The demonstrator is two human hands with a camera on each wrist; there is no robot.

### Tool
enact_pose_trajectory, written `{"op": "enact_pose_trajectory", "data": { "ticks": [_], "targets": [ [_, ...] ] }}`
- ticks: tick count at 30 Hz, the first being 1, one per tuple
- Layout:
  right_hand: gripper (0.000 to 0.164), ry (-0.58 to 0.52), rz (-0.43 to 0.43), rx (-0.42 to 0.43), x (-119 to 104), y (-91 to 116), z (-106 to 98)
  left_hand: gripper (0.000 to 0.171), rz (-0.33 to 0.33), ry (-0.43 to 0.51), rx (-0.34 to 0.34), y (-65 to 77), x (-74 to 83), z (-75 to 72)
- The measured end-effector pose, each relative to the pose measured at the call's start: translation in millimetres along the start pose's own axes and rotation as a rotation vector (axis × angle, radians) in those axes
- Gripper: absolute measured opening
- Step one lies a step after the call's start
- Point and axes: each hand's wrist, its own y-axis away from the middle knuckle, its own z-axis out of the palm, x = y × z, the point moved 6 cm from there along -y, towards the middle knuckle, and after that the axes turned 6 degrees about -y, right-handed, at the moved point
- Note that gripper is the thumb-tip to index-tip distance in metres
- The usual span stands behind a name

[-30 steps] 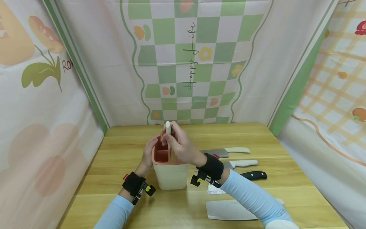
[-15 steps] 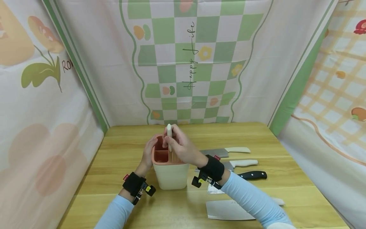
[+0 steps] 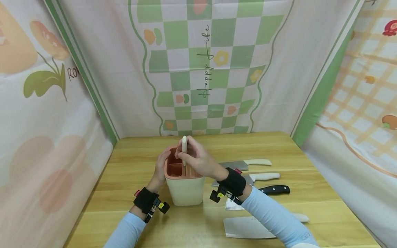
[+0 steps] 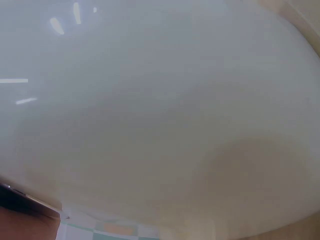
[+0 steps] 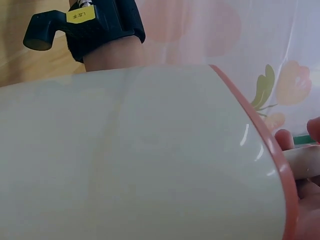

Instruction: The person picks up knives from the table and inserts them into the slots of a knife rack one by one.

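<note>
A cream knife holder (image 3: 187, 191) with a coral rim and inner compartments stands upright on the table, its pale wall filling most of both wrist views. My left hand (image 3: 159, 168) holds its left side, fingertips at the rim; some fingers are hidden behind the wall. Above the holder's slotted right part, my right hand (image 3: 198, 158) pinches a knife by its off-white handle (image 3: 184, 144), which points up. The blade is hidden below the hand. In the right wrist view the same handle (image 5: 304, 162) shows between fingers beyond the coral rim.
Right of the holder lie a knife with a cream handle (image 3: 257, 162), one with a white handle (image 3: 265, 176), one with a black handle (image 3: 276, 189) and a broad cleaver (image 3: 248, 228). My right forearm crosses over the last two. Printed curtains (image 3: 108, 69) enclose the wooden table (image 3: 124, 165).
My right hand and the knife handle have come down slightly and shifted a little to the right over the slots. The left hand and the holder stay in place.
</note>
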Motion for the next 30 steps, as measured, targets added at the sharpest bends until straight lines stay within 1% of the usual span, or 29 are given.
{"op": "enact_pose_trajectory", "data": {
  "ticks": [7,12,16,20,23,26,30],
  "targets": [
    [0.034,0.040,0.011,0.057,1.8,0.7,-9.4,0.041,-0.015,-0.001,0.019,1.8,-1.9,0.0],
    [0.042,0.058,0.015,0.079,6.1,2.7,-18.4,0.050,-0.009,-0.011,0.002,1.1,-1.3,0.8],
    [0.047,0.098,0.025,0.106,8.0,6.9,-25.9,0.054,-0.003,-0.002,-0.007,2.0,-1.5,1.4],
    [0.049,0.146,0.049,0.118,8.7,12.5,-30.6,0.055,-0.008,-0.005,0.015,3.9,-3.3,-0.6],
    [0.048,0.171,0.068,0.133,9.9,17.0,-35.5,0.055,-0.015,-0.007,0.019,4.4,-4.4,-1.5],
    [0.046,0.175,0.076,0.153,12.3,22.2,-44.0,0.055,-0.018,-0.007,0.022,3.5,-4.8,-2.1],
    [0.044,0.160,0.078,0.188,14.8,32.2,-59.0,0.054,-0.003,-0.009,0.017,2.7,-4.0,-3.0]
  ]
}}
